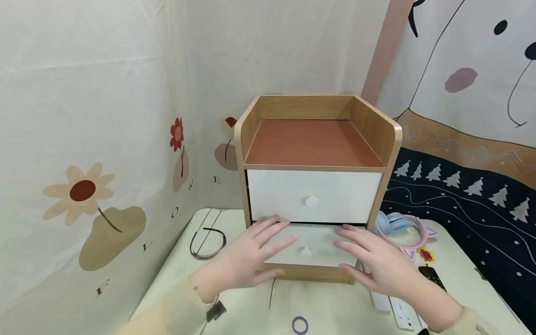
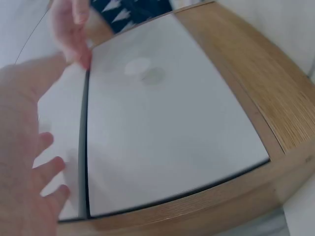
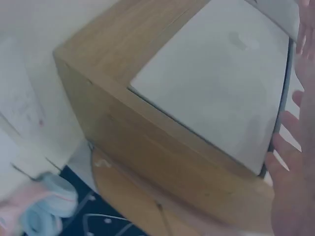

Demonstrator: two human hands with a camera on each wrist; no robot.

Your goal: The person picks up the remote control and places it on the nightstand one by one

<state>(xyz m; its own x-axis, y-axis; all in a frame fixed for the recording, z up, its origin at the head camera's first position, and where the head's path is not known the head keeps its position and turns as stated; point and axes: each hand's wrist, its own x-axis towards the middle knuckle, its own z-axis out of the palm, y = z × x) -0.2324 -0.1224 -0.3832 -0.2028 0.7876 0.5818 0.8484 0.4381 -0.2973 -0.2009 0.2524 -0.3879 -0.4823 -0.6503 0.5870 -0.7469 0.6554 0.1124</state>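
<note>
A small wooden cabinet [image 1: 314,142] with two white drawers stands on the table. The upper drawer [image 1: 276,195] has a round white knob [image 1: 311,202]; below it is the lower drawer [image 1: 322,235] with its own knob [image 1: 306,251]. My left hand [image 1: 247,256] is in front of the lower drawer's left part, fingers spread and extended. On the other side, my right hand [image 1: 377,260] reaches in the same way toward its right part. Fingertips of both hands overlap the lower drawer's front near its top edge, and neither hand holds anything. A dark gap runs between the two drawers.
A black toothed headband [image 1: 208,257] lies left of the cabinet. To the right are blue and pink cat-ear headphones [image 1: 395,224], a white power strip [image 1: 402,312] and a dark phone-like object [image 1: 431,277]. A purple ring [image 1: 299,325] lies on the table [image 1: 326,302] in front.
</note>
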